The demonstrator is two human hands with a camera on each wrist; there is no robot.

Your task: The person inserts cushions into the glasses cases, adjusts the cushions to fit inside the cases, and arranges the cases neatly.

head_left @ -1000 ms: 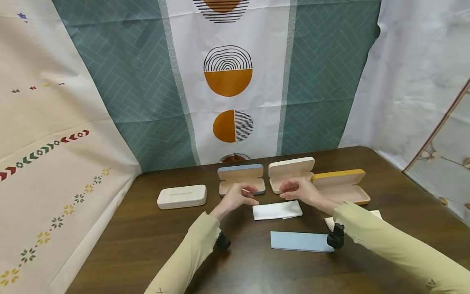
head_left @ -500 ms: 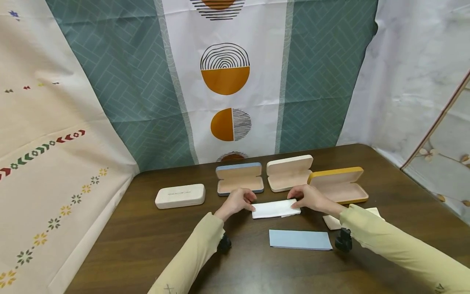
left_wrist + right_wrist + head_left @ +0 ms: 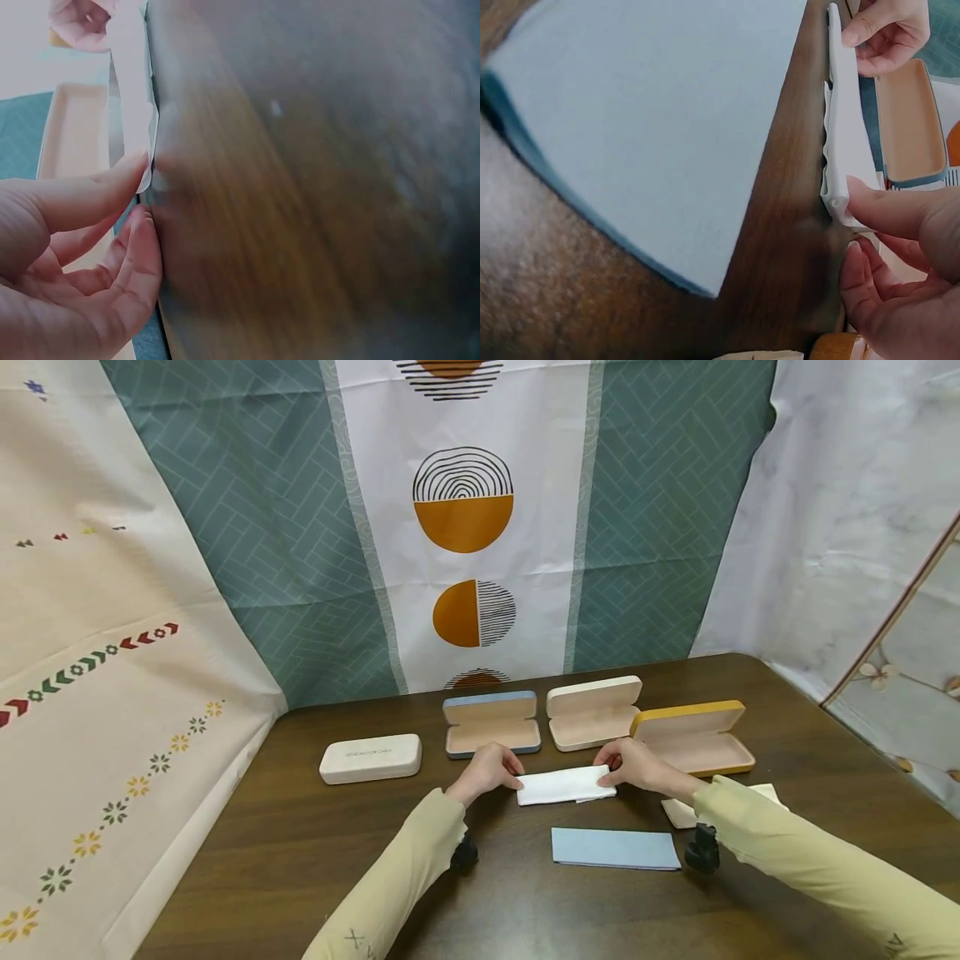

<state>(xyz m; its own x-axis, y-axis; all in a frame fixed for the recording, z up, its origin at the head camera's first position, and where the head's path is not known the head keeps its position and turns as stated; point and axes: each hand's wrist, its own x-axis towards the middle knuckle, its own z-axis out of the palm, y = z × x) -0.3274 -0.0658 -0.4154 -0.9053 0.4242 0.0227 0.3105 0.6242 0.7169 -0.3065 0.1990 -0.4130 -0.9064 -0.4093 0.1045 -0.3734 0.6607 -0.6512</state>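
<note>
A white folded cloth [image 3: 566,786] lies across the middle of the table, in front of the open cases. My left hand [image 3: 491,770] pinches its left end; in the left wrist view the thumb [image 3: 112,187] presses on the cloth's corner, fingers curled beside it. At the opposite end my right hand [image 3: 636,766] pinches the cloth, and the right wrist view shows the thumb [image 3: 900,210] on top of its layered fold. Nearer the front lies a light blue folded cloth [image 3: 615,848]. A cream cloth [image 3: 681,814] is partly hidden beneath the right forearm.
Behind the hands, three glasses cases stand with lids raised: a blue one [image 3: 492,737], a white one [image 3: 588,729] and a yellow one [image 3: 697,752]. To the left sits a closed white glasses case [image 3: 371,758]. Fabric hangings [image 3: 645,510] border the table's back and sides.
Both hands have come down from above the white cloth to its two ends and taken hold of them. Over the last half second they have barely moved.
</note>
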